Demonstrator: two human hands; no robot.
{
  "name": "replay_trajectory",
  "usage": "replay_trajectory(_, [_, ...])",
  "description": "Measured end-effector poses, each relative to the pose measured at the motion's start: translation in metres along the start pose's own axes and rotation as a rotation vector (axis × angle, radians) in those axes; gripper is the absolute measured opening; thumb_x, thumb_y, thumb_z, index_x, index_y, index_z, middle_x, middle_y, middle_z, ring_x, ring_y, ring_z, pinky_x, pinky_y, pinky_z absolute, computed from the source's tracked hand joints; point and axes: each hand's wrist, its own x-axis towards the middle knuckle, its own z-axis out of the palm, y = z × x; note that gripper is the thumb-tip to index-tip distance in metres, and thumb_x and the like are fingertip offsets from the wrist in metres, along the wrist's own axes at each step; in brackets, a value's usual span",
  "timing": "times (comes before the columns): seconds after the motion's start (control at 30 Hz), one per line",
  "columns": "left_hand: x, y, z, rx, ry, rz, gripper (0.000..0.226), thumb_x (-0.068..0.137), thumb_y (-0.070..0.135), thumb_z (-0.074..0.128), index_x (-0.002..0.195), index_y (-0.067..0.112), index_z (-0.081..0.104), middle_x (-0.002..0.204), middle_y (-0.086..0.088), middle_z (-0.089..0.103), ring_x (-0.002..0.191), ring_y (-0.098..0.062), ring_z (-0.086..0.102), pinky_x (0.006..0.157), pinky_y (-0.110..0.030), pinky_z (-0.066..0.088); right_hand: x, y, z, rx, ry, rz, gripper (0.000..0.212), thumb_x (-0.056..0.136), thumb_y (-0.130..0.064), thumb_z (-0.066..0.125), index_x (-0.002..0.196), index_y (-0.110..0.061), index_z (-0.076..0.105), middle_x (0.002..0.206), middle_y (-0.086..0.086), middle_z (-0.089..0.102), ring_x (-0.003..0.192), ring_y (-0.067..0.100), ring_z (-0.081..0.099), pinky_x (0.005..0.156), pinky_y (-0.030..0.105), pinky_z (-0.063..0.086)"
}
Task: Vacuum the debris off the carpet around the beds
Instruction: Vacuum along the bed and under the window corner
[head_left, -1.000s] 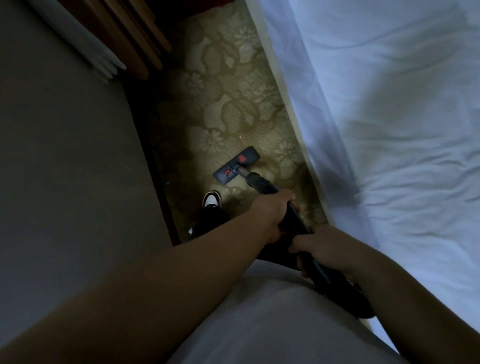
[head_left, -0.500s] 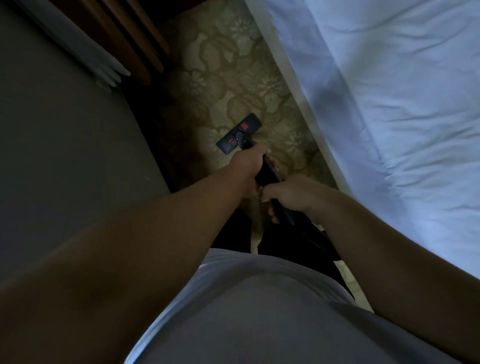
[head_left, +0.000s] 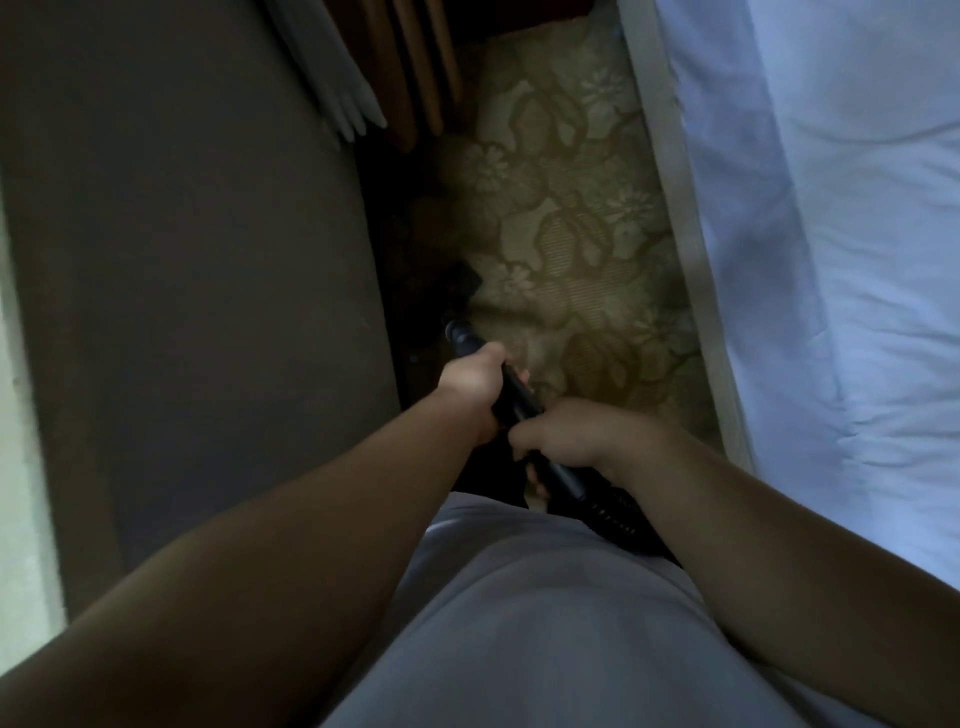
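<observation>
Vacuum wand (head_left: 517, 402) clasped in left hand (head_left: 475, 382) ahead and right hand (head_left: 574, 441) behind, floor head (head_left: 464, 283) dim in shadow on floral carpet (head_left: 571, 234) beside dark bed (head_left: 208, 260); best kept flat, drawn slowly along that edge in overlapping strokes without catching the base.

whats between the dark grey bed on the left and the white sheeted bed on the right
In the head view, a strip of beige floral-patterned carpet, with the black vacuum wand over its left edge.
</observation>
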Motion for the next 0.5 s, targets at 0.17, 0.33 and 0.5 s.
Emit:
replay_trajectory(0.17, [-0.004,-0.048,0.0,-0.058,0.029,-0.03,0.016,0.091,0.016,0.061,0.1,0.003,0.064,0.074,-0.011,0.064,0.06,-0.024,0.061,0.059,-0.036,0.055,-0.003,0.037,0.006,-0.039,-0.036,0.072,0.017,0.085,-0.016,0.069,0.094,-0.002,0.071,0.071,0.012,0.073,0.067,0.027,0.07,0.066,0.035,0.057])
replay_trajectory(0.33, [-0.01,-0.101,0.009,-0.043,0.064,-0.026,0.021,0.092,0.017,0.06,0.104,0.0,0.065,0.065,-0.01,0.065,0.052,-0.023,0.061,0.059,-0.034,0.055,-0.007,0.091,0.012,-0.053,-0.077,0.073,0.02,0.079,-0.018,0.068,0.087,-0.002,0.073,0.074,0.013,0.075,0.071,0.029,0.071,0.073,0.038,0.057])
replay_trajectory(0.5, [-0.024,-0.173,0.028,-0.013,0.067,-0.008,0.017,0.093,0.019,0.061,0.091,0.003,0.064,0.062,-0.009,0.063,0.055,-0.022,0.061,0.068,-0.036,0.055,-0.018,0.166,0.015,-0.059,-0.051,0.038,0.026,0.069,-0.023,0.07,0.086,-0.003,0.075,0.075,0.014,0.076,0.073,0.031,0.072,0.084,0.046,0.061])
